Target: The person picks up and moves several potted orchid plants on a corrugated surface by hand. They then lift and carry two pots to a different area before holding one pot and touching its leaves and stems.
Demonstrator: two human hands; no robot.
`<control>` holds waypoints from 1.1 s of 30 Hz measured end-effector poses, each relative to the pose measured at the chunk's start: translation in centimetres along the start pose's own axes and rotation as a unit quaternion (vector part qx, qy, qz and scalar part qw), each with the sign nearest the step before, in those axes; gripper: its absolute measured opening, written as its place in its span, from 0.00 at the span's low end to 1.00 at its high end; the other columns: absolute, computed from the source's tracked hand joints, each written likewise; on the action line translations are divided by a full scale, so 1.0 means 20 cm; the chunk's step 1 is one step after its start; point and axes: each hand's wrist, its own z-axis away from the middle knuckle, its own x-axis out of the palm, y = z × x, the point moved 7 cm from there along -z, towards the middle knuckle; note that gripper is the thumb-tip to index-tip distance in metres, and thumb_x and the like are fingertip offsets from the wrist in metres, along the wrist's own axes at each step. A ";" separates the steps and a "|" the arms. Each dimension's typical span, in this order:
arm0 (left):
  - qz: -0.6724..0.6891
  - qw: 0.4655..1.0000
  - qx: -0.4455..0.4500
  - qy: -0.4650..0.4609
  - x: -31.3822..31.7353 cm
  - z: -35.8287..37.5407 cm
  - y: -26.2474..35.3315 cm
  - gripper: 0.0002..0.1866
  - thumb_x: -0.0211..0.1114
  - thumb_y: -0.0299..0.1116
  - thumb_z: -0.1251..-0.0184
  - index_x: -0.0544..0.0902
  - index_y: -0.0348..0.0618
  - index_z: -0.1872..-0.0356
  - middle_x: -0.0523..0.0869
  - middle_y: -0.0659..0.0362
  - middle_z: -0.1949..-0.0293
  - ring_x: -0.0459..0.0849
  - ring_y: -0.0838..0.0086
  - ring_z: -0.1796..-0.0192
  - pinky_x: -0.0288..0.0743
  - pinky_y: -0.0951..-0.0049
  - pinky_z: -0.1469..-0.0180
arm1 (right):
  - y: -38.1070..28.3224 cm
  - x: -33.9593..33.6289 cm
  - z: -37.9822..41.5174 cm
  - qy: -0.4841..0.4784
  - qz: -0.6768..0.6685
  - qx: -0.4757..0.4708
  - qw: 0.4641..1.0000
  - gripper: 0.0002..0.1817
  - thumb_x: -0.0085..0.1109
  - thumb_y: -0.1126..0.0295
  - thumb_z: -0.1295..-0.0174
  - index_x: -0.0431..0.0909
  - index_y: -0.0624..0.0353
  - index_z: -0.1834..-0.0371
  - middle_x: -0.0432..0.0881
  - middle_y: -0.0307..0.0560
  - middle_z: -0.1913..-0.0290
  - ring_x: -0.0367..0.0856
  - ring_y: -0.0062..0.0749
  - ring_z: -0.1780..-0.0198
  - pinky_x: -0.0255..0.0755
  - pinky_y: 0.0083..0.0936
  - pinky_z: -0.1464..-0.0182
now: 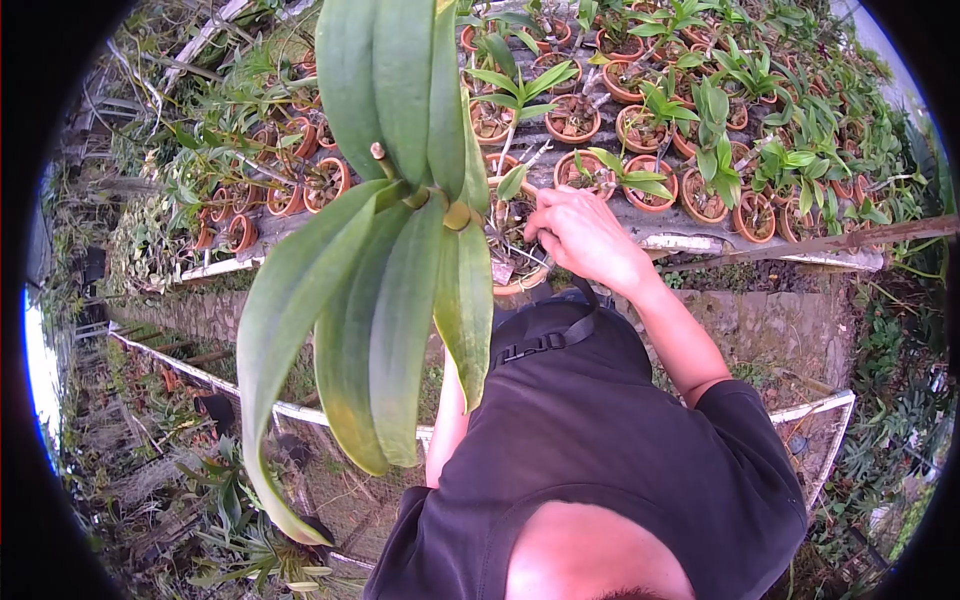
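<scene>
A big orchid [405, 290] with long, broad green leaves fills the left middle of the head view, close to the camera. Some leaf tips are yellowing. Behind it is a clay pot [520, 287] with roots and dark potting material inside, held up near my body. My right hand [580, 235] reaches over the pot's right rim, fingers bent inward at the roots. What those fingertips pinch is too small to make out. Of my left arm [450, 415] only a strip of forearm shows; the leaves cover my left hand.
Rows of small clay pots [572, 118] with young orchids stand on a corrugated bench ahead. A rusty bar [830, 243] runs along its front right. White-edged mesh frames [815, 405] lie behind and beside me. Dense plants [890, 430] grow at the right.
</scene>
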 end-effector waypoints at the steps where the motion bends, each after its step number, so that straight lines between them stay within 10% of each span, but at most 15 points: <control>1: 0.001 1.000 -0.001 0.000 0.00 0.00 0.00 0.28 0.49 0.50 0.23 0.62 0.43 0.31 0.73 0.53 0.38 0.77 0.65 0.39 0.76 0.59 0.39 | -0.01 0.01 0.00 -0.005 -0.004 0.001 1.000 0.06 0.63 0.75 0.49 0.85 0.59 0.67 0.76 0.48 0.68 0.76 0.45 0.60 0.69 0.39 0.56; 27: 0.004 1.000 -0.006 -0.006 0.01 -0.07 0.01 0.29 0.49 0.51 0.23 0.61 0.42 0.31 0.73 0.53 0.38 0.77 0.65 0.39 0.75 0.59 0.38 | 0.08 -0.16 0.03 0.049 -0.103 0.038 0.993 0.06 0.62 0.73 0.46 0.77 0.64 0.68 0.75 0.49 0.70 0.77 0.43 0.64 0.70 0.37 0.59; 33: -0.004 0.999 0.025 0.036 -0.06 -0.10 0.01 0.33 0.48 0.56 0.24 0.62 0.40 0.31 0.73 0.51 0.38 0.76 0.63 0.38 0.71 0.56 0.36 | 0.25 -0.27 0.30 -0.099 0.031 0.181 0.978 0.11 0.67 0.68 0.47 0.83 0.59 0.62 0.79 0.47 0.70 0.81 0.45 0.60 0.74 0.36 0.54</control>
